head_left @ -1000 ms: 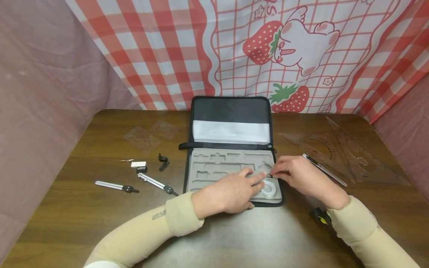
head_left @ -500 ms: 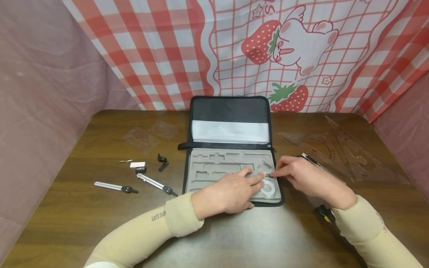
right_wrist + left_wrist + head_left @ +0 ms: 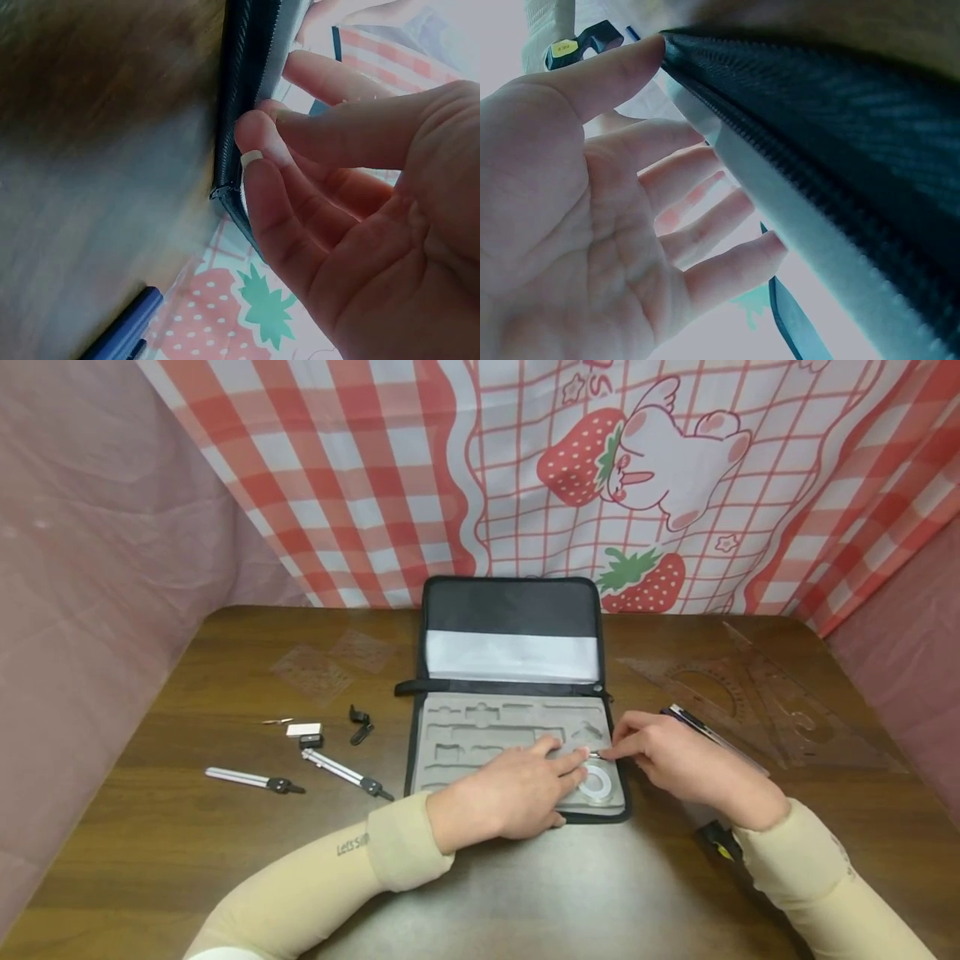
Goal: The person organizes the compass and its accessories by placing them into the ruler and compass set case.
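Observation:
A zip case lies open, with a grey moulded tray [image 3: 450, 731] in its lower half. My left hand [image 3: 517, 789] lies palm down on the tray, fingers spread; its thumb is at the case's zipped edge [image 3: 727, 112]. My right hand [image 3: 667, 756] is at the tray's right side, fingers bent and index fingertip at the end of a small shiny metal piece [image 3: 594, 755]. A left fingertip is at the piece's other end. I cannot tell whether the right hand pinches it. Below sits a white ring-shaped item [image 3: 597, 783] in its recess.
Left of the case lie two compasses [image 3: 251, 779], a white eraser [image 3: 303, 729], a black sharpener [image 3: 311, 741] and small black parts [image 3: 360, 727]. Clear stencils [image 3: 311, 670] lie behind them. Pens [image 3: 705, 727] and clear set squares [image 3: 810, 714] lie to the right.
My right index fingertip has shifted slightly, and more of the small metal piece shows beside it. The left hand stays in place on the tray.

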Demonstrator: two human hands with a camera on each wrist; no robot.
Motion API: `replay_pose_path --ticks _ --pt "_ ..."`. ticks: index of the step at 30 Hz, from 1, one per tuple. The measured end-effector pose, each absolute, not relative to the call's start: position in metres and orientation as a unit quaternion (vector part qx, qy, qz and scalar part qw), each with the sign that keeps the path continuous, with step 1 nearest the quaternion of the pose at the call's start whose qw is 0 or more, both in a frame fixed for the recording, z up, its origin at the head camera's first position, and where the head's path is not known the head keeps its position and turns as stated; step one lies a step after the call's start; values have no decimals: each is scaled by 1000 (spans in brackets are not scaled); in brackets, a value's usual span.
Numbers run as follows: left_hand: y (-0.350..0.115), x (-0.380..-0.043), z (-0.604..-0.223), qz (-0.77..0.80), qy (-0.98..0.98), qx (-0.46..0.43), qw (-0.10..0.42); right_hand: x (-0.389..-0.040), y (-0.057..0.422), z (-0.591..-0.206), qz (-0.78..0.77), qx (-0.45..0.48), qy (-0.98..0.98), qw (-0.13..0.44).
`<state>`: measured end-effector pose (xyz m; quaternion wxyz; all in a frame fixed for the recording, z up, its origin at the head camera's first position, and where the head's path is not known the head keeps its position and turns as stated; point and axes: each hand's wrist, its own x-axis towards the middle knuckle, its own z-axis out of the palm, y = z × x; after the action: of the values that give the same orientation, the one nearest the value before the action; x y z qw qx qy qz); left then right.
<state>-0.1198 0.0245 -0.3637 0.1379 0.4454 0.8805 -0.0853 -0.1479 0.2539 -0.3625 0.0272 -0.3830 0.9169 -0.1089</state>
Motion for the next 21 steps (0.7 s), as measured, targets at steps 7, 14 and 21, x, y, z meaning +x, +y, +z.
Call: replay_pose_path --ticks 7,14,21 --pt "23 -120 -365 -88 879 451 129 -155 266 -359 -141 -351 924 55" --pt "23 -119 -364 -86 880 451 124 -165 319 -340 -110 -211 970 52" --pt "23 -118 -363 -82 880 449 130 -171 350 -339 -75 -136 979 132"
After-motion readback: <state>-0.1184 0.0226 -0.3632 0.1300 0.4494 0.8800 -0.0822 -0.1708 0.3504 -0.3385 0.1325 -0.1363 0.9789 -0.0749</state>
